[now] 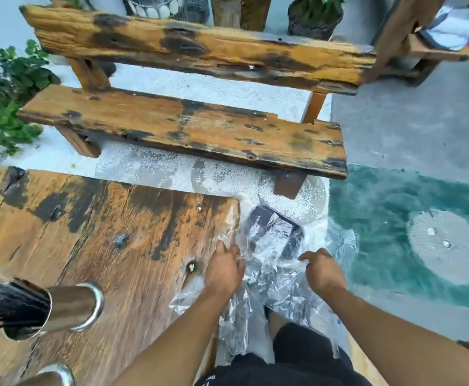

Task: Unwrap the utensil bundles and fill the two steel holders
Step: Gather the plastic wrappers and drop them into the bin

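A person seated at the corner of a weathered wooden surface (pixel 94 232) works both hands into a mass of clear plastic wrap (pixel 266 246) hanging off the edge, over the lap. The left hand (pixel 223 270) has its fingers curled into the film beside the corner; the right hand (pixel 323 270) pinches a fold of it on the far side, the two pulling apart. Inside the wrap sits a dark bundle (pixel 272 227), probably black-handled utensils, though blur and glare keep it from being read with certainty. The film looks thin, slack and slippery, likely to stretch and cling rather than tear cleanly, so a firm pinch at a loose edge seems the best purchase; the bundle itself should be light and stiff. At the lower left a steel holder (pixel 74 307) lies tipped toward the camera, dark handles (pixel 10 305) jutting from it, cut off by the frame. A second steel rim (pixel 58 371) shows just below, mostly out of view. A wooden bench (pixel 183 129) stands beyond.
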A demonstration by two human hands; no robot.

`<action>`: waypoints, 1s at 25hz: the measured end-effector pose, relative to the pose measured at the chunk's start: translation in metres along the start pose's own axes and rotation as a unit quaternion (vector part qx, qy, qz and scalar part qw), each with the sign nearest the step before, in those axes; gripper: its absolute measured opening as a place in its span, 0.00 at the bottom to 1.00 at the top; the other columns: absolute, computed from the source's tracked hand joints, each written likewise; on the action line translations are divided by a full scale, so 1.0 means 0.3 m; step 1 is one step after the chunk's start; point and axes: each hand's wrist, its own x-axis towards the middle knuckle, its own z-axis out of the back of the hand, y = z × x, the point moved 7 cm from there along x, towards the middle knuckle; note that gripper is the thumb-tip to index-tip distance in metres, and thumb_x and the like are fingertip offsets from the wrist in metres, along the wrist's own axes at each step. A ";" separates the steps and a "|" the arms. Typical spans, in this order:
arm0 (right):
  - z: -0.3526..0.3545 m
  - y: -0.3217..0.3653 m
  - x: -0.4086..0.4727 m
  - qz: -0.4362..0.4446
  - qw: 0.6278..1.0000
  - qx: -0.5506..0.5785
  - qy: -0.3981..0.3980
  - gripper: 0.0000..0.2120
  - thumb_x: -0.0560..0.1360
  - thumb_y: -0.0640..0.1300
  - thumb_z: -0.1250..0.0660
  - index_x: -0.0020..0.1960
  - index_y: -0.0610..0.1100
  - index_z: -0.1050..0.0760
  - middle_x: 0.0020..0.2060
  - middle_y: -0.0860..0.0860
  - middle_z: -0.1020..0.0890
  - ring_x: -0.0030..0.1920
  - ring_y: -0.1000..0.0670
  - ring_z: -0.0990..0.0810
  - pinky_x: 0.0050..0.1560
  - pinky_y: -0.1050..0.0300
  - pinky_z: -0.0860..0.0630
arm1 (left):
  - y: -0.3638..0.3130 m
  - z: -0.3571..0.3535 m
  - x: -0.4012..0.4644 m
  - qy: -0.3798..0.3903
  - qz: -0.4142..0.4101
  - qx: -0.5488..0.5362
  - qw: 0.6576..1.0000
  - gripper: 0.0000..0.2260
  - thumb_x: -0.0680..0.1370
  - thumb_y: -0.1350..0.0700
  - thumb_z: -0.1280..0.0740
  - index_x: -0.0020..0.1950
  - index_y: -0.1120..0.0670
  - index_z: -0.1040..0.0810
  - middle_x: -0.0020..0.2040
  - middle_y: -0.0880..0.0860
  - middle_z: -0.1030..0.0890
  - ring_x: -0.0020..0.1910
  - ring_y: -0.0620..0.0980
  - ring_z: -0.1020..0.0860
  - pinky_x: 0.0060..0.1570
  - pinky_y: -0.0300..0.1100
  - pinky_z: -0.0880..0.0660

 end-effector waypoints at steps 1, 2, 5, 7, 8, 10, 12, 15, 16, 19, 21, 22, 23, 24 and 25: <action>0.008 -0.023 0.047 -0.009 1.000 0.011 0.005 0.22 0.80 0.34 0.42 0.64 0.53 0.19 0.63 0.47 0.26 0.55 0.43 0.18 0.52 0.52 0.20 | -0.046 -0.005 0.047 0.004 -0.007 0.011 1.000 0.14 0.83 0.55 0.34 0.68 0.53 0.26 0.59 0.51 0.33 0.44 0.47 0.23 0.45 0.34 0.22; 0.019 -0.036 0.091 -0.015 1.000 0.022 0.006 0.21 0.80 0.34 0.41 0.63 0.52 0.19 0.64 0.46 0.25 0.55 0.43 0.18 0.53 0.52 0.20 | -0.086 -0.007 0.087 0.007 -0.007 0.019 1.000 0.13 0.83 0.55 0.35 0.67 0.54 0.26 0.61 0.51 0.32 0.45 0.46 0.23 0.46 0.34 0.22; 0.054 -0.072 0.233 -0.045 0.997 0.065 0.019 0.19 0.81 0.34 0.42 0.63 0.49 0.18 0.63 0.44 0.24 0.55 0.41 0.18 0.53 0.55 0.22 | -0.199 -0.020 0.208 0.026 -0.007 0.039 0.999 0.15 0.84 0.54 0.35 0.69 0.55 0.27 0.69 0.53 0.34 0.47 0.45 0.25 0.53 0.33 0.24; 0.082 -0.090 0.316 -0.068 0.993 0.096 0.030 0.17 0.83 0.37 0.42 0.62 0.46 0.18 0.61 0.43 0.22 0.54 0.41 0.18 0.52 0.57 0.23 | -0.256 -0.031 0.285 0.050 -0.001 0.044 0.998 0.18 0.83 0.54 0.34 0.72 0.55 0.27 0.71 0.54 0.36 0.55 0.48 0.23 0.65 0.38 0.26; 0.101 -0.093 0.356 -0.074 0.991 0.111 0.029 0.16 0.83 0.39 0.43 0.61 0.45 0.18 0.60 0.41 0.20 0.54 0.40 0.17 0.52 0.57 0.23 | -0.272 -0.037 0.325 0.060 0.009 0.037 0.997 0.19 0.82 0.54 0.32 0.73 0.55 0.28 0.71 0.54 0.37 0.61 0.49 0.23 0.71 0.41 0.28; 0.133 -0.096 0.429 -0.087 0.986 0.141 0.028 0.15 0.83 0.42 0.43 0.59 0.43 0.17 0.56 0.40 0.17 0.51 0.40 0.17 0.53 0.53 0.20 | -0.289 -0.043 0.400 0.072 0.032 0.022 0.997 0.22 0.81 0.54 0.30 0.74 0.54 0.29 0.72 0.53 0.38 0.66 0.51 0.25 0.74 0.46 0.30; 0.159 -0.095 0.488 -0.103 0.979 0.173 0.035 0.15 0.83 0.42 0.42 0.59 0.44 0.17 0.55 0.41 0.16 0.48 0.42 0.18 0.49 0.56 0.22 | -0.297 -0.042 0.474 0.065 0.042 0.013 0.997 0.23 0.79 0.55 0.29 0.73 0.53 0.29 0.69 0.53 0.36 0.64 0.53 0.24 0.70 0.49 0.25; 0.146 -0.102 0.562 -0.148 0.967 0.198 0.065 0.15 0.83 0.45 0.42 0.60 0.45 0.17 0.56 0.43 0.16 0.47 0.44 0.19 0.46 0.60 0.26 | -0.290 -0.050 0.574 0.072 0.068 0.005 0.995 0.21 0.78 0.57 0.29 0.71 0.52 0.28 0.66 0.54 0.35 0.58 0.54 0.22 0.62 0.48 0.21; 0.131 -0.110 0.587 -0.167 0.959 0.217 0.069 0.14 0.82 0.46 0.41 0.59 0.46 0.17 0.55 0.43 0.15 0.46 0.44 0.19 0.47 0.56 0.22 | -0.280 -0.069 0.605 0.085 0.075 0.002 0.994 0.21 0.79 0.57 0.30 0.71 0.52 0.28 0.66 0.56 0.35 0.55 0.55 0.21 0.60 0.47 0.20; 0.090 -0.140 0.654 -0.219 0.935 0.273 0.061 0.10 0.82 0.47 0.36 0.56 0.45 0.18 0.52 0.42 0.15 0.44 0.43 0.17 0.52 0.46 0.17 | -0.261 -0.136 0.703 0.129 0.084 -0.003 0.988 0.20 0.80 0.59 0.31 0.71 0.53 0.29 0.67 0.59 0.34 0.46 0.55 0.18 0.50 0.45 0.17; 0.086 -0.130 0.681 -0.240 0.926 0.286 0.062 0.10 0.82 0.46 0.36 0.58 0.46 0.19 0.50 0.42 0.15 0.45 0.42 0.15 0.51 0.44 0.16 | -0.243 -0.173 0.745 0.150 0.092 -0.006 0.984 0.19 0.80 0.60 0.31 0.71 0.54 0.29 0.67 0.60 0.33 0.45 0.55 0.17 0.47 0.43 0.17; 0.082 -0.122 0.694 -0.252 0.920 0.293 0.065 0.11 0.82 0.45 0.37 0.59 0.45 0.19 0.50 0.43 0.16 0.46 0.42 0.15 0.51 0.43 0.16 | -0.235 -0.196 0.761 0.163 0.097 -0.005 0.982 0.19 0.80 0.61 0.31 0.70 0.54 0.29 0.67 0.59 0.33 0.44 0.54 0.18 0.45 0.43 0.17; 0.069 -0.113 0.710 -0.261 0.914 0.302 0.069 0.11 0.82 0.45 0.37 0.60 0.45 0.20 0.49 0.44 0.16 0.46 0.42 0.15 0.53 0.44 0.16 | -0.231 -0.212 0.776 0.171 0.104 -0.008 0.980 0.19 0.80 0.61 0.32 0.70 0.53 0.29 0.67 0.59 0.33 0.43 0.52 0.19 0.40 0.41 0.19; 0.046 -0.105 0.728 -0.269 0.907 0.314 0.076 0.11 0.82 0.44 0.37 0.61 0.44 0.20 0.48 0.45 0.17 0.45 0.43 0.15 0.54 0.44 0.17 | -0.220 -0.231 0.793 0.176 0.112 -0.012 0.978 0.19 0.80 0.61 0.31 0.70 0.53 0.29 0.66 0.58 0.32 0.41 0.50 0.20 0.35 0.37 0.23; 0.018 -0.097 0.754 -0.274 0.899 0.331 0.081 0.11 0.82 0.43 0.37 0.61 0.43 0.19 0.46 0.46 0.17 0.43 0.44 0.16 0.54 0.45 0.17 | -0.211 -0.249 0.813 0.175 0.120 -0.018 0.977 0.19 0.80 0.60 0.30 0.70 0.53 0.29 0.65 0.58 0.31 0.41 0.50 0.20 0.33 0.36 0.25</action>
